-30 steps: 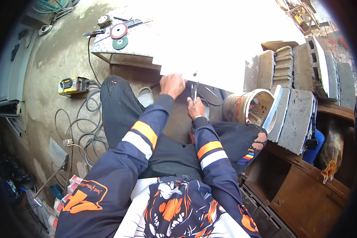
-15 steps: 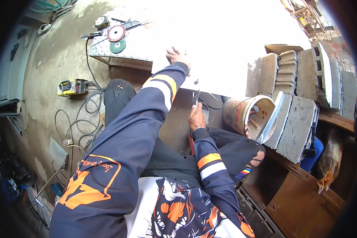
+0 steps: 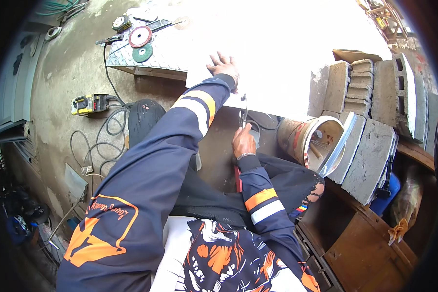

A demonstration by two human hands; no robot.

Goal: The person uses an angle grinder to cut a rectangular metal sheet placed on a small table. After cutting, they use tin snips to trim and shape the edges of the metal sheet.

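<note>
My left hand (image 3: 224, 68) lies on the bright white sheet (image 3: 211, 91), fingers spread and open. At the sheet's near edge, my right hand (image 3: 244, 142) is closed around a plier-like tool (image 3: 243, 117). Its metal jaws reach up over that edge, and a red handle (image 3: 238, 179) shows below my wrist. Glare washes out most of the sheet. I cannot tell whether the jaws bite into it.
On the tread-plate table's left end (image 3: 168, 59) lie a red disc (image 3: 140, 37), a green disc (image 3: 142, 53) and a tape measure (image 3: 121, 23). A yellow-black machine (image 3: 90, 104) with cables sits on the floor. A bucket (image 3: 293, 138) and concrete blocks (image 3: 370, 158) stand right.
The tool's jaws have come up over the sheet's near edge and look wider apart. My left hand stays on the sheet. The whole view has shifted slightly.
</note>
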